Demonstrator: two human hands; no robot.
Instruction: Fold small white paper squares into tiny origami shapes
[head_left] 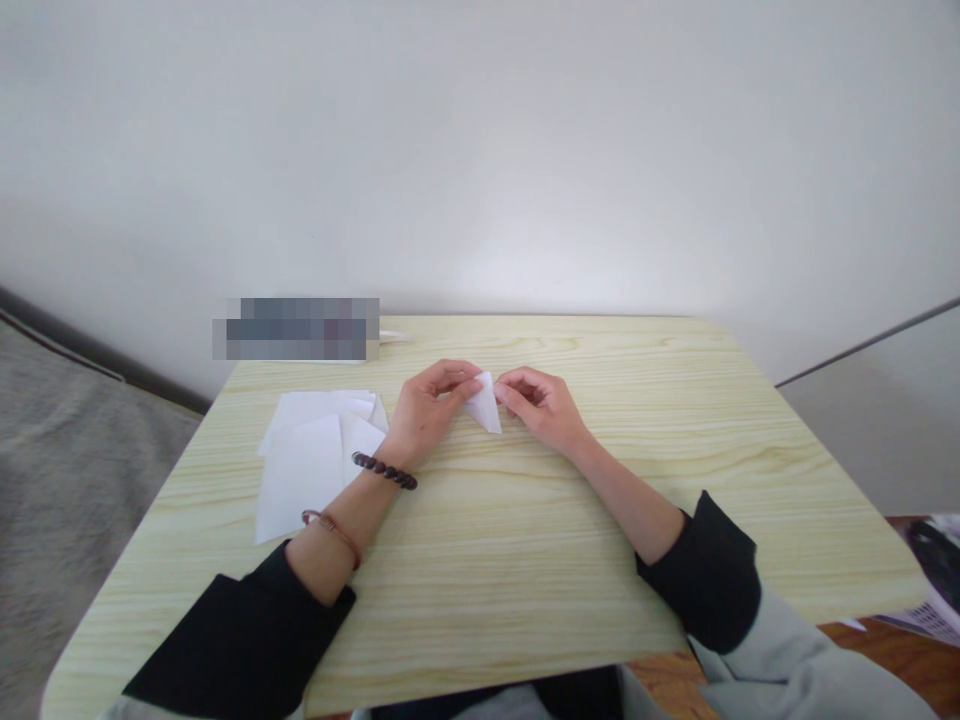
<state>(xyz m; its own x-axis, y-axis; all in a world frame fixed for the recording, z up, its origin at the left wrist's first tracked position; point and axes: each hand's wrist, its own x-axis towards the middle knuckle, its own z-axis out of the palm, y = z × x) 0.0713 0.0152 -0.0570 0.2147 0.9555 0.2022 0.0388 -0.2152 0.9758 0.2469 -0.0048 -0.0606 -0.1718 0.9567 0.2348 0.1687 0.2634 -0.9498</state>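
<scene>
A small folded white paper triangle (484, 405) is held just above the pale wooden table (600, 520), near its middle. My left hand (431, 405) pinches the triangle's left upper edge, fingers curled. My right hand (540, 405) pinches its right side with thumb and fingertips. A dark bead bracelet and a thin reddish band sit on my left wrist. Both forearms rest on the tabletop in black sleeves.
Several loose white paper sheets (311, 460) lie overlapping on the table's left part, beside my left wrist. A blurred flat object (296, 328) sits at the table's far left edge against the white wall. Wooden floor and dark items (937, 580) show at the right.
</scene>
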